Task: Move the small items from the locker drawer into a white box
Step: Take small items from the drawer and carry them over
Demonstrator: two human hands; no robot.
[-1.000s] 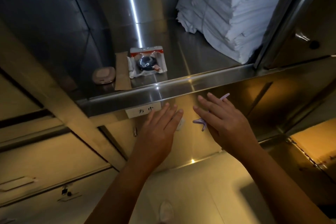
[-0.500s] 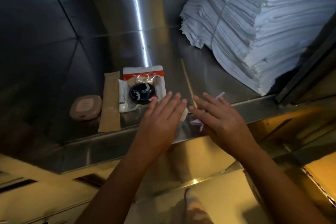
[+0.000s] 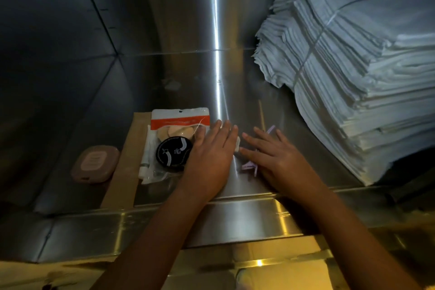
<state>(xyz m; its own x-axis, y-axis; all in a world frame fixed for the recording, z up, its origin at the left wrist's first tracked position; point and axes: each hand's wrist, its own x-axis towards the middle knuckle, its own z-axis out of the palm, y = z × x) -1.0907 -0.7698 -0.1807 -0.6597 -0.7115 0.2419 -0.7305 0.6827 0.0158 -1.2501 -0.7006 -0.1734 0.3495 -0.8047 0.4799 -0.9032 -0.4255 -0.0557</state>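
Two hands lie flat, palms down and fingers spread, on the steel floor of the drawer (image 3: 235,101) at lower centre of the frame. The left hand (image 3: 209,158) covers a small white item (image 3: 237,145) and touches the clear packet (image 3: 179,129); whether it grips anything I cannot tell. The right hand (image 3: 277,162) rests over a lilac piece (image 3: 249,167) whose ends show beyond the palm and fingers, pressed rather than clasped.

Left of them, a black round tin (image 3: 173,153) sits on the packet, which holds pale sponges; beyond lie a brown paper strip (image 3: 128,162) and a pink compact (image 3: 95,163). These look light: the packet soft and slippery, best pinched at its orange header; tin and compact stiff, taken by their rims. A tied stack of white cloths (image 3: 353,77) fills the upper right. No white box is in view.
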